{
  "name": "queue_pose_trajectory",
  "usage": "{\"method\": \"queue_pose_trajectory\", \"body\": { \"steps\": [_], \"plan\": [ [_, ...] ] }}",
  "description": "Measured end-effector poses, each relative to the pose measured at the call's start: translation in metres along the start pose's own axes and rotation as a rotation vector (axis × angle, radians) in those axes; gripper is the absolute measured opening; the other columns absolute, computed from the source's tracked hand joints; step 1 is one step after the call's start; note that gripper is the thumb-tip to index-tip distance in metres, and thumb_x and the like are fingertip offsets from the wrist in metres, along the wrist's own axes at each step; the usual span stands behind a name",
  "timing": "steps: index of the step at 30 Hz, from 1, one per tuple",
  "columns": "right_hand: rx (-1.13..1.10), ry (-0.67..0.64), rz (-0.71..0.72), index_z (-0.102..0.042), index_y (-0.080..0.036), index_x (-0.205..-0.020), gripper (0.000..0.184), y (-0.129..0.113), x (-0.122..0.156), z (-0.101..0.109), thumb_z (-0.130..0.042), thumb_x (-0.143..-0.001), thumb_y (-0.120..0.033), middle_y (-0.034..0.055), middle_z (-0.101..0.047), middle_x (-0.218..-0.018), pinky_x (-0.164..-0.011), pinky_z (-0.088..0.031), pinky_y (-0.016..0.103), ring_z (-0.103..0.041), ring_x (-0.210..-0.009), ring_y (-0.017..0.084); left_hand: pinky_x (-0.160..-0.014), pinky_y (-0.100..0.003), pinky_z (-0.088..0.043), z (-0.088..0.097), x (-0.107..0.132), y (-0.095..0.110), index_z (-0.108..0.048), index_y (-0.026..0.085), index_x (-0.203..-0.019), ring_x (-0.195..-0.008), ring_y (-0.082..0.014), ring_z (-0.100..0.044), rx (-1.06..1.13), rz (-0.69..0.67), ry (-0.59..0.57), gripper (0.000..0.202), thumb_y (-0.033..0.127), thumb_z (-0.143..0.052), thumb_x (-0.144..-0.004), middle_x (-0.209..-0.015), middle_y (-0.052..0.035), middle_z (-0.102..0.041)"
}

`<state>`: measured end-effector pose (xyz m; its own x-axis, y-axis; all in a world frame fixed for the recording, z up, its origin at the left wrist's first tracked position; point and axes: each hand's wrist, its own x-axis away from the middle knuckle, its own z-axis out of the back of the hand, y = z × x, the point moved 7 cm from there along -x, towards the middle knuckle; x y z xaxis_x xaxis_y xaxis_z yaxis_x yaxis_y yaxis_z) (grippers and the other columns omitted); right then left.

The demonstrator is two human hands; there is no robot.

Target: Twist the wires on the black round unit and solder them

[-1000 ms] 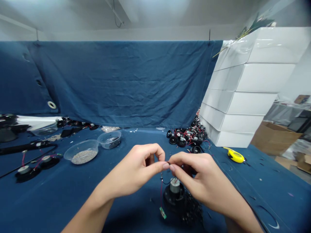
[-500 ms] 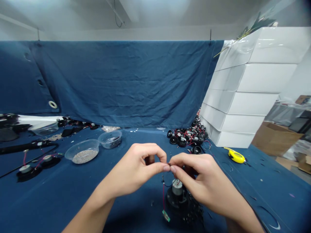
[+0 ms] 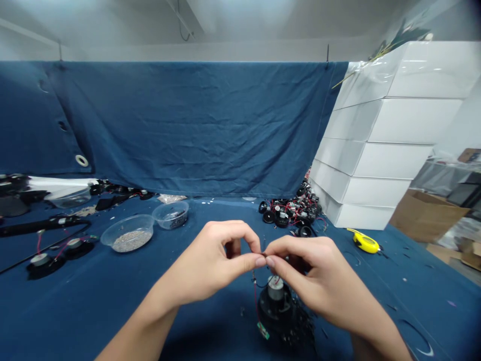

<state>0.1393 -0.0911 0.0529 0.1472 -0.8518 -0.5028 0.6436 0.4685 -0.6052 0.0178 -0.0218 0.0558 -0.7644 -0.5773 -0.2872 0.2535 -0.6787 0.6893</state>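
Note:
My left hand [image 3: 221, 265] and my right hand [image 3: 311, 276] meet fingertip to fingertip, thumb and forefinger of each pinched together. Between them is a tiny dark reddish bit of thin wire [image 3: 263, 254], mostly hidden by the fingers. Just below stands a small silver motor [image 3: 275, 288] on a round black base [image 3: 271, 311], partly behind my right hand. From near the fingers a red wire [image 3: 256, 296] hangs down to a little green circuit board [image 3: 263, 331]. Dark scraps [image 3: 300, 331] lie beside the base.
Two clear plastic bowls [image 3: 108, 235] of small parts stand at left, near more motor units [image 3: 40, 259]. A heap of wired motors [image 3: 291, 210] lies at the back. To the right are a yellow tape measure [image 3: 366, 243] and stacked white boxes [image 3: 391, 160].
Both hands keep their pinch, with fingertips shifted very slightly to the right. The hanging circuit board has swung a little to the right and up.

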Motion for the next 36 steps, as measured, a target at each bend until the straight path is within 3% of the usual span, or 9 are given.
{"method": "queue_pose_trajectory", "body": {
  "steps": [21,36],
  "plan": [
    [-0.08,-0.009,0.003,-0.069,-0.026,-0.092,0.014,-0.0021,-0.0007,0.003,-0.06,-0.089,-0.016,-0.0094,-0.069,-0.078,-0.064,-0.042,0.016,-0.06,-0.067,0.006,-0.058,-0.022,-0.038,-0.0057,-0.0012,0.0008,-0.058,0.017,-0.079,-0.063,-0.0102,-0.05,0.078,-0.033,-0.088,0.012,0.024,-0.067,-0.083,-0.07,0.0039,-0.056],
    [-0.051,-0.005,-0.012,-0.066,-0.025,-0.086,0.01,-0.0003,0.0015,0.0031,-0.059,-0.09,-0.018,-0.0097,-0.066,-0.074,-0.062,-0.04,0.015,-0.058,-0.063,0.005,-0.058,-0.023,-0.037,-0.0059,-0.0016,-0.0011,-0.057,0.017,-0.079,-0.064,-0.0103,-0.05,0.07,-0.021,-0.081,0.013,0.026,-0.066,-0.084,-0.071,0.004,-0.057]
  ]
}}
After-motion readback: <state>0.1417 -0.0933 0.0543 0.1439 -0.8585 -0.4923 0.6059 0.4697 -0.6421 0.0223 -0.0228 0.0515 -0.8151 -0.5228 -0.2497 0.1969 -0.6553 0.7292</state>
